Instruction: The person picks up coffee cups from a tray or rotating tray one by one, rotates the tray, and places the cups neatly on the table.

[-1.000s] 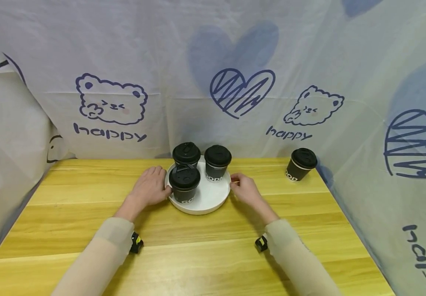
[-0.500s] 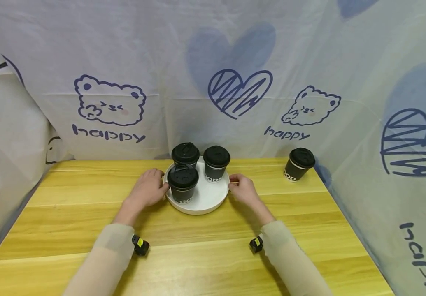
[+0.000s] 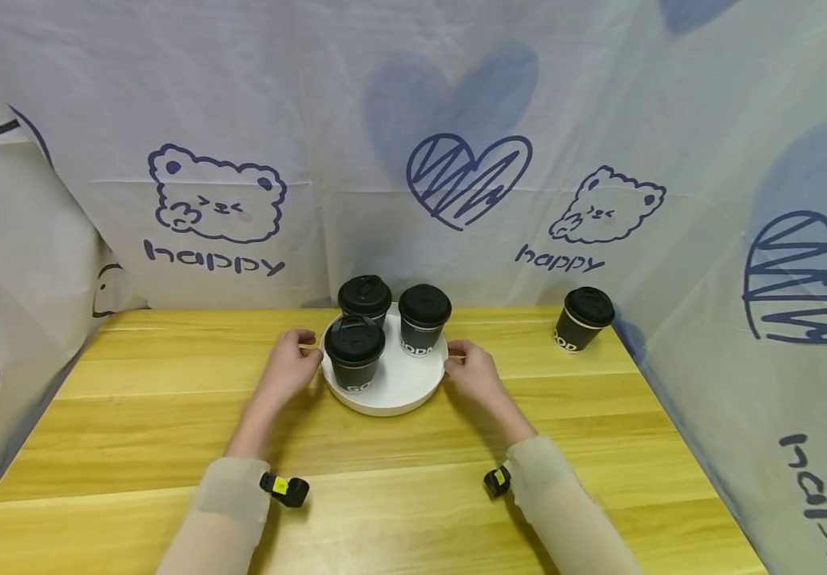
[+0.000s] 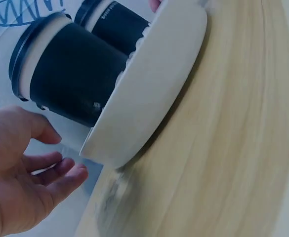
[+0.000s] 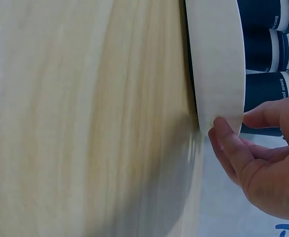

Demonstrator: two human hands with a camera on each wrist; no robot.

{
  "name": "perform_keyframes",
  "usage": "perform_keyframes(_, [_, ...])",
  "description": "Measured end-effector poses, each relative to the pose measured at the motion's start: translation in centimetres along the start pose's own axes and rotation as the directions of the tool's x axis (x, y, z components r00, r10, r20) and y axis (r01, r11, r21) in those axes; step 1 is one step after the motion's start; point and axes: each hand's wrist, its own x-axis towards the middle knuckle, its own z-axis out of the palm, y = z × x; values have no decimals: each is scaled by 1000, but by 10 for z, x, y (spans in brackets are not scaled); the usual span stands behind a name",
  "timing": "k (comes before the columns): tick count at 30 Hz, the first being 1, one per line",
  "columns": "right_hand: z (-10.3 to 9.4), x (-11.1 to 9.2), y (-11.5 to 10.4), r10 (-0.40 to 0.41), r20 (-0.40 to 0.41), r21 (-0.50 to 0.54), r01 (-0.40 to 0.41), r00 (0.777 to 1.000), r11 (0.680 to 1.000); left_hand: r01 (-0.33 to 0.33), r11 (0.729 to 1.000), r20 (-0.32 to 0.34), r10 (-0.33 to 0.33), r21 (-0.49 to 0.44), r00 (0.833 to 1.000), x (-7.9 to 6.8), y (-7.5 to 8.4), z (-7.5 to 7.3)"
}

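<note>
A round white tray [image 3: 413, 383] lies on the wooden table and bears three black lidded paper coffee cups: a front cup [image 3: 354, 355], a back cup [image 3: 364, 297] and a right cup [image 3: 423, 319]. My left hand [image 3: 289, 369] is at the tray's left side; in the left wrist view, loosely bent fingers [image 4: 65, 185] and thumb stand a little apart from the rim and hold nothing. On the opposite side my right hand [image 3: 476, 371] pinches the tray's edge, thumb over the rim and fingers [image 5: 228, 140] against the outer wall.
Another lidded black cup [image 3: 583, 319] stands alone near the table's back right corner. Right behind the table [image 3: 399, 495] hangs a pale cloth [image 3: 341, 120] with printed bears and hearts; cloth also borders both sides. Small black cameras [image 3: 285, 489] sit on both wrists.
My left hand has come off the tray's rim, and its wrist has turned, swinging the wrist camera rightward. The right hand stays at the rim. The tray has hardly moved.
</note>
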Motion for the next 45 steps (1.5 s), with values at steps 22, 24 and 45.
perform_keyframes(22, [3, -17, -3, 36, -1, 35, -36, 999, 999, 78, 991, -67, -86, -113, 994, -13, -1, 17])
perform_keyframes(24, [3, -17, -2, 32, -9, 44, -31, 999, 999, 78, 992, -69, -85, -101, 994, -13, -2, 17])
perform_keyframes(45, [5, 4, 14, 34, -39, 175, -27, 999, 984, 95, 994, -16, -96, -57, 995, 9, -10, 12])
